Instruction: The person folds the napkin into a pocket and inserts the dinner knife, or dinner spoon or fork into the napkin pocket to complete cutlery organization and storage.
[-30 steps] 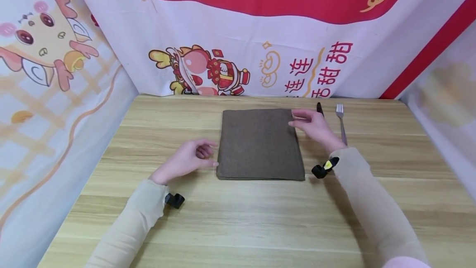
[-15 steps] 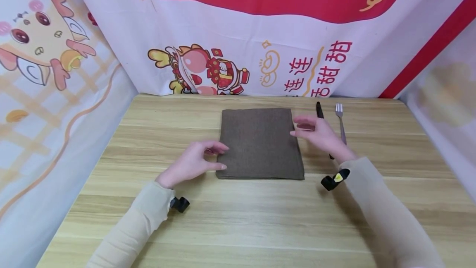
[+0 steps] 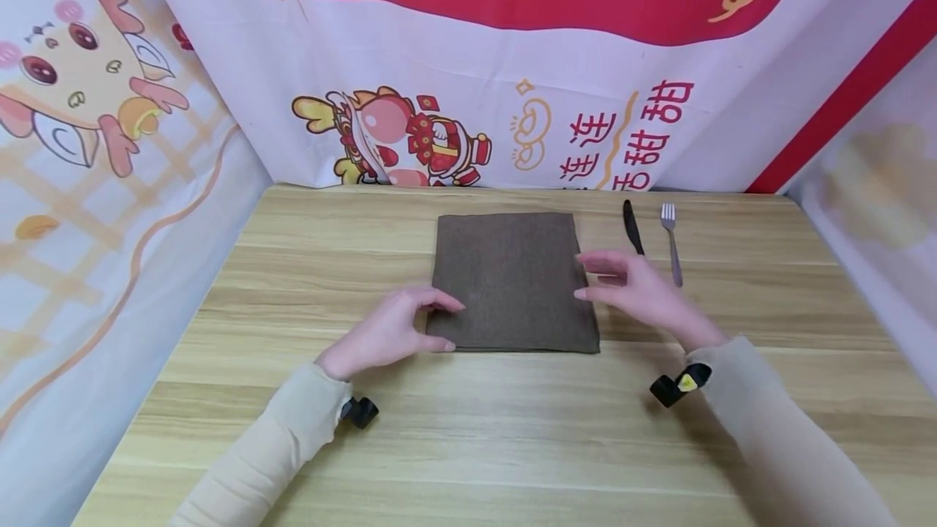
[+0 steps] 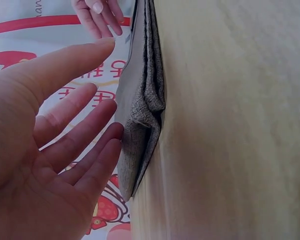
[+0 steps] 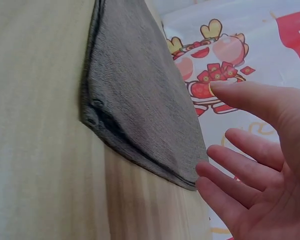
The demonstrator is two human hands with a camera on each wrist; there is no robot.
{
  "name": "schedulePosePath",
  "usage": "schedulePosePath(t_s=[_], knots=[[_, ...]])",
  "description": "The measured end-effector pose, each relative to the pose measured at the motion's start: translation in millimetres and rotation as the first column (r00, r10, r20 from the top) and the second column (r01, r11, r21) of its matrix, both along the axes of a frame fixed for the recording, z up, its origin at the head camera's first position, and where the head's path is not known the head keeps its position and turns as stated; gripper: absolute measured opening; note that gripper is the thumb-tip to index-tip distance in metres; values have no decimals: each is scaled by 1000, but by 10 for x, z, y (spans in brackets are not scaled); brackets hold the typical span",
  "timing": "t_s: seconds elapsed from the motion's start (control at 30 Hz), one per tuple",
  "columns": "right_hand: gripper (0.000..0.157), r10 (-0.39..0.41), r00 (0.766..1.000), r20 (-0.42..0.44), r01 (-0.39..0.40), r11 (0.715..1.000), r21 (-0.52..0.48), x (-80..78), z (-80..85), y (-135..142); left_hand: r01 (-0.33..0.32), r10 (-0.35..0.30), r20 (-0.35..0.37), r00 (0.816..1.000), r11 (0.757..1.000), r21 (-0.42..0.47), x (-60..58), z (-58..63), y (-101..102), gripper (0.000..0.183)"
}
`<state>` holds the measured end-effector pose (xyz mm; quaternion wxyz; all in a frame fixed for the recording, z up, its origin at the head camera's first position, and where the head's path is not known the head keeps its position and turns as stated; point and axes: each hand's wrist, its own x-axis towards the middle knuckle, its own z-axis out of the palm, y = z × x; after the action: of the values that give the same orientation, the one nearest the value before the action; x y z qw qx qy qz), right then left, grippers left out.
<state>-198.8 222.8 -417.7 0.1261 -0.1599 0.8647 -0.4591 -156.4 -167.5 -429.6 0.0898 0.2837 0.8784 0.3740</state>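
Observation:
A dark brown cloth napkin, folded into a flat square of several layers, lies on the wooden table. My left hand is at its near left corner, thumb and fingers spread, with the fingertips over the cloth's edge. In the left wrist view, the left hand has relaxed fingers beside the folded layers and grips nothing. At the napkin's right edge is my right hand, fingers loosely bent. The right wrist view shows the right hand holding nothing, fingertips close to the cloth; whether they touch it I cannot tell.
Right of the napkin lie a black-looking knife and a metal fork, side by side near the back of the table. A printed white and red cloth hangs behind the table's far edge.
My right hand has drawn back toward me along the napkin's right edge, uncovering more of the knife. The left hand has shifted slightly right and nearer, over the near left corner. The napkin stays put.

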Motion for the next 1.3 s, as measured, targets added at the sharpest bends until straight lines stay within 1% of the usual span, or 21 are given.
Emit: schedulePosePath(t_s=[0.2,0.33,0.5,0.67,0.87,1.07,1.3], knots=[[64,67,998,-15,-67,998,-8,137,-40,7,-2,2,-3,1000,1000,-20,19,-12,3,51],[64,114,993,-16,-114,993,-22,220,-80,17,12,-12,-15,1000,999,-30,26,-17,-6,53],[58,174,985,-12,-174,985,-11,300,-114,26,42,-43,-22,999,998,-40,24,-23,-22,53],[52,207,978,13,-207,978,8,312,-166,38,61,-62,-7,998,996,-69,1,-31,-37,52],[48,226,974,-10,-226,974,6,313,-209,45,75,-76,-7,997,992,-102,-25,-26,-31,49],[47,206,979,11,-206,979,8,319,-210,48,77,-81,-23,996,988,-134,-35,-31,-16,45],[45,217,976,-1,-217,976,12,325,-209,42,62,-68,-40,997,989,-138,-50,-35,2,43]])
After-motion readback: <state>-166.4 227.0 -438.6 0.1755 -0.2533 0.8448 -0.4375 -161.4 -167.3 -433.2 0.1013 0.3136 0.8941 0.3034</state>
